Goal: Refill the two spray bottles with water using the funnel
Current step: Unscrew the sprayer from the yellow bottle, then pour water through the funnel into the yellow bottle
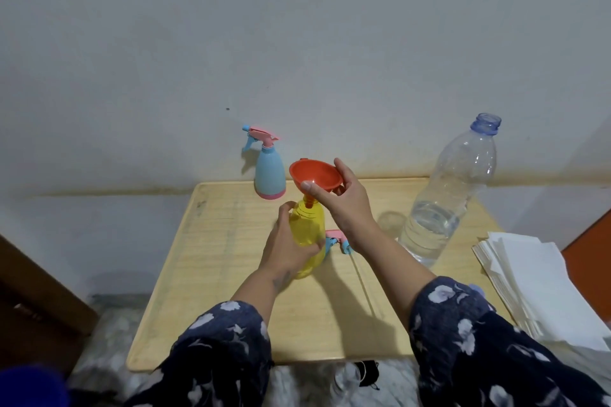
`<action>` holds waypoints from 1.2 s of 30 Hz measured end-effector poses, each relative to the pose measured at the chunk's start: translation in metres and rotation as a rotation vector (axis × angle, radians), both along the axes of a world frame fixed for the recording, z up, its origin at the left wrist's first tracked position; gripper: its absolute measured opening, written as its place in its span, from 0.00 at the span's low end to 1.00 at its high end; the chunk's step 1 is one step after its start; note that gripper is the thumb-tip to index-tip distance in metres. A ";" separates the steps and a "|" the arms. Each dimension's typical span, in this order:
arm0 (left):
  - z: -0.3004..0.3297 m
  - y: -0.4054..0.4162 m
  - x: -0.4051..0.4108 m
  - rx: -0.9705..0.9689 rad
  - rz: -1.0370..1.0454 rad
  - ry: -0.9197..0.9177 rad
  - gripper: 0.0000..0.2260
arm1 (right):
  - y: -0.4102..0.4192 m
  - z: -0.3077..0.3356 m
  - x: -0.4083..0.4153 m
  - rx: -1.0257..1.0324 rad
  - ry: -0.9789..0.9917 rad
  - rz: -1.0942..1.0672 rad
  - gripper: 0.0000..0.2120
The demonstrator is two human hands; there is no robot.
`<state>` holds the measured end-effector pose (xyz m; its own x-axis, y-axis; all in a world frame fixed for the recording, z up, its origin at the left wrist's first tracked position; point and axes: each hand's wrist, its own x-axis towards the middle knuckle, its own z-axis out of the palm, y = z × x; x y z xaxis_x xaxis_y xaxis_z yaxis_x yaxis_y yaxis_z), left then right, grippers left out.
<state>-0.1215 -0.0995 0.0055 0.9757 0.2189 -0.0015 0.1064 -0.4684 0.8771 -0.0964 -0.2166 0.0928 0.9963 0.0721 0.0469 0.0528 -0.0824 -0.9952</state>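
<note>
My left hand (286,241) grips the yellow spray bottle (309,230), which stands uncapped on the wooden table (231,274). My right hand (344,205) holds the red funnel (314,175) by its rim, its spout at the yellow bottle's mouth. The yellow bottle's pink and blue spray head (337,241) lies on the table just behind it, partly hidden by my right wrist. A blue spray bottle (269,172) with its pink and blue trigger head on stands at the table's far edge. An open clear water bottle (446,201), about a third full, stands at the right.
A stack of white paper sheets (535,277) lies at the table's right edge. A white wall runs close behind the table. A dark wooden piece of furniture (36,304) stands at the left.
</note>
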 end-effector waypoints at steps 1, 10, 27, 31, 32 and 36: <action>-0.002 -0.002 -0.002 0.005 0.013 0.003 0.38 | -0.002 -0.002 -0.002 -0.024 0.000 0.012 0.45; -0.026 -0.009 -0.018 -0.050 0.079 0.009 0.36 | -0.043 -0.036 -0.029 -0.137 -0.020 -0.094 0.41; -0.049 -0.015 -0.012 0.029 0.109 0.079 0.47 | -0.149 -0.043 0.000 -0.453 -0.288 -0.641 0.54; -0.051 -0.015 -0.013 0.028 0.103 0.051 0.46 | -0.157 -0.045 0.015 -0.360 -0.339 -0.570 0.58; -0.051 -0.015 -0.013 0.028 0.104 0.044 0.47 | -0.157 -0.045 0.017 -0.354 -0.343 -0.566 0.58; -0.050 -0.016 -0.014 0.007 0.102 0.042 0.47 | -0.155 -0.045 0.021 -0.368 -0.390 -0.620 0.53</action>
